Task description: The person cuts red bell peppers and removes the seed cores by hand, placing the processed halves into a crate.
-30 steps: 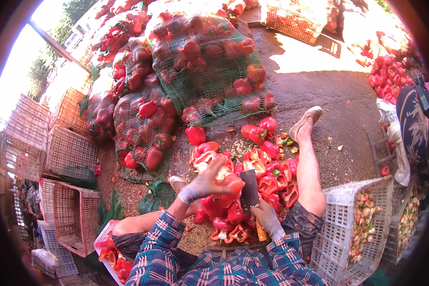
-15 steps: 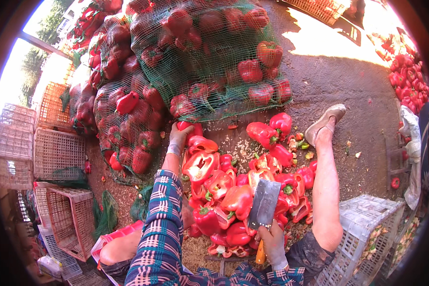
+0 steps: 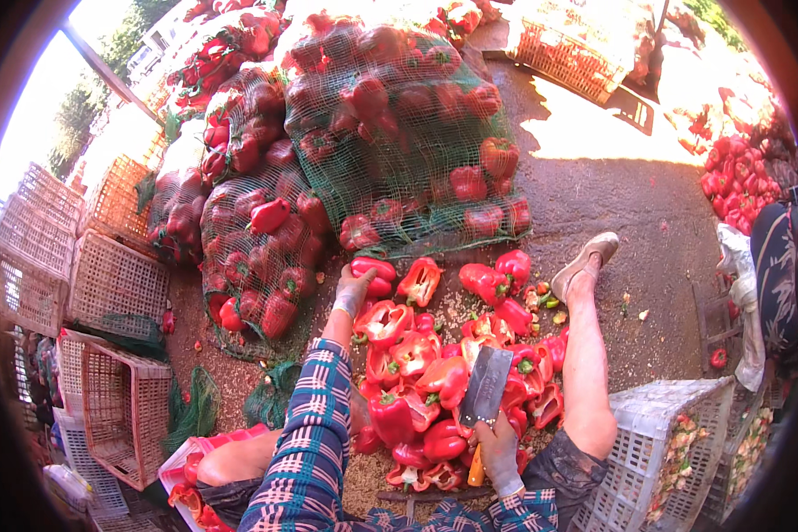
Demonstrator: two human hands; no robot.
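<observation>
At the far left of the pepper pile, my left hand (image 3: pixel 355 290) has its fingers closed on a whole red bell pepper (image 3: pixel 378 273). Just right of that pepper lies a cut-open pepper half (image 3: pixel 419 281). My right hand (image 3: pixel 500 454) grips a cleaver (image 3: pixel 487 383) by its orange handle. The wide dark blade points away from me over the pile, with small pale bits near its heel. Beneath and around the blade are several halved red peppers (image 3: pixel 414 353), many with pale insides showing, mixed with whole ones (image 3: pixel 391 418).
Green mesh sacks (image 3: pixel 399 168) full of red peppers stand beyond the pile. Plastic crates (image 3: pixel 117 282) are stacked at left; a white crate (image 3: pixel 638 434) with scraps stands at right. My legs flank the pile. A pink crate (image 3: pixel 176 470) holding pepper pieces sits at lower left.
The view has shifted, so the sacks and far peppers sit lower. A cut pepper half now lies right of my left hand, where littered floor showed before. The cleaver stays over the pile.
</observation>
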